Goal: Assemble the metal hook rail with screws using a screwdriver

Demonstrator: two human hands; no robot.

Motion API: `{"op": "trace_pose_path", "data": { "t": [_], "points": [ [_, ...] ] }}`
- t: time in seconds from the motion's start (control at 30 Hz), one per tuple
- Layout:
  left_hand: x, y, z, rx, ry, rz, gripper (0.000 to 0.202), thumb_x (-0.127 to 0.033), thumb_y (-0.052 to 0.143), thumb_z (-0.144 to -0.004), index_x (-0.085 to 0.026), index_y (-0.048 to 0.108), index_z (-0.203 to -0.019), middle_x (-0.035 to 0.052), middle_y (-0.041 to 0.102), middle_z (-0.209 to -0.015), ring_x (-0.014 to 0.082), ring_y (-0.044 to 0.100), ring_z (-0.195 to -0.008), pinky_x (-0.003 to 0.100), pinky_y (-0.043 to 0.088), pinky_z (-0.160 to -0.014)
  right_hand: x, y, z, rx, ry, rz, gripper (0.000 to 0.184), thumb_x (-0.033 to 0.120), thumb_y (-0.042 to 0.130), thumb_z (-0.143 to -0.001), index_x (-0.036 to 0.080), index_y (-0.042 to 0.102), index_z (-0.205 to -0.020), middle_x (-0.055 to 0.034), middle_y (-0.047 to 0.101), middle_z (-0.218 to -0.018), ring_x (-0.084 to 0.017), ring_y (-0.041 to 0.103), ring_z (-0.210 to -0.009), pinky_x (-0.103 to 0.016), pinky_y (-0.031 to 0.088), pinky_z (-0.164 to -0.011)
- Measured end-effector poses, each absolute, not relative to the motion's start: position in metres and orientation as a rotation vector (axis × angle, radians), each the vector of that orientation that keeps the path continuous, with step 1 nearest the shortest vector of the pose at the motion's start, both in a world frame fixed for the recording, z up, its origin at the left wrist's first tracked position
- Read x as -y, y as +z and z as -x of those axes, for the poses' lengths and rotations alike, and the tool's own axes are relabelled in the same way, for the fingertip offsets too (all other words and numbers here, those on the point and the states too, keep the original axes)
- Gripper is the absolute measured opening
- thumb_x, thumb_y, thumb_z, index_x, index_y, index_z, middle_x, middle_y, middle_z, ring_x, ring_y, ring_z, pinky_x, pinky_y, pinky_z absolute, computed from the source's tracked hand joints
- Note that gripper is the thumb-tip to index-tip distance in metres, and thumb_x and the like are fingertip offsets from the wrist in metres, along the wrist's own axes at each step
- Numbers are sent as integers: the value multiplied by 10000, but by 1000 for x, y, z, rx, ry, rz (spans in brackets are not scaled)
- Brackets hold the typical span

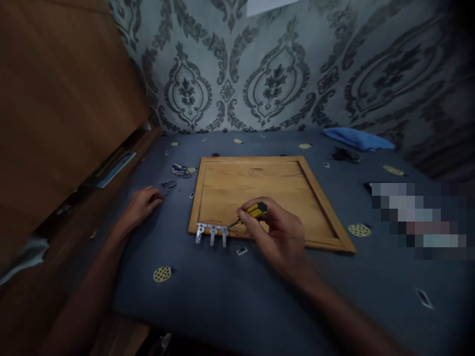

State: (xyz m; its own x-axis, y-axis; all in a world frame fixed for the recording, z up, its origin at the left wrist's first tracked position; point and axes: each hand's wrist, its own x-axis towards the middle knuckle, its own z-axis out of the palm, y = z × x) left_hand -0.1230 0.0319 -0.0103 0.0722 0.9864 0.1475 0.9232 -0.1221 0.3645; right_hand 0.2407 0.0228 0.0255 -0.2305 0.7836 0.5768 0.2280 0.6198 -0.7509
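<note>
A yellow and black screwdriver [257,210] is in the grip of my right hand [284,235], its shaft slanting down to the left. The tip meets or nearly meets the right end of a metal strip with three hooks [212,230]. That hook strip lies along the near left edge of a framed wooden panel [260,190], its hooks hanging over the rim. To the panel's left, my left hand [142,203] rests on the cloth with curled fingers pressed together. Small dark bits [166,192] lie at its fingertips; whether it pinches one is unclear.
Behind my left hand lie a shiny bundle of metal pieces [181,170] and a dark loop [169,183]. A blue cloth [358,139] and a black tangled item [346,155] sit at the back right. A wooden cabinet [67,99] stands left; a patterned wall rises behind.
</note>
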Motion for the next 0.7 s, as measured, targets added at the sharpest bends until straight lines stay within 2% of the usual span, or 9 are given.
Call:
{"op": "trace_pose_path", "data": {
  "t": [0.17, 0.4, 0.7],
  "points": [
    [-31, -10, 123, -1938, 490, -2204, 177, -356, 519, -922, -219, 606, -852, 47, 645, -865, 238, 605, -808, 348, 460, -764, -22, 25, -240, 1754, 665, 782, 107, 219, 634, -959, 217, 630, -853, 32, 632, -738, -94, 583, -557, -227, 487, -574],
    [-27, -6, 121, -1868, 437, -2252, 272, -426, 430, -985, -226, 568, -863, 45, 621, -883, 235, 577, -809, 346, 470, -768, -21, 25, -241, 1759, 709, 819, 131, 266, 614, -970, 216, 628, -850, 7, 639, -744, -120, 598, -610, -240, 511, -562],
    [-32, -1, 121, -1832, 346, -2241, 278, -451, 450, -950, -232, 577, -835, 39, 640, -854, 225, 577, -775, 341, 488, -757, -23, 21, -241, 1756, 644, 765, 122, 228, 613, -980, 211, 617, -859, 19, 624, -743, -104, 585, -610, -227, 472, -542]
  ]
}}
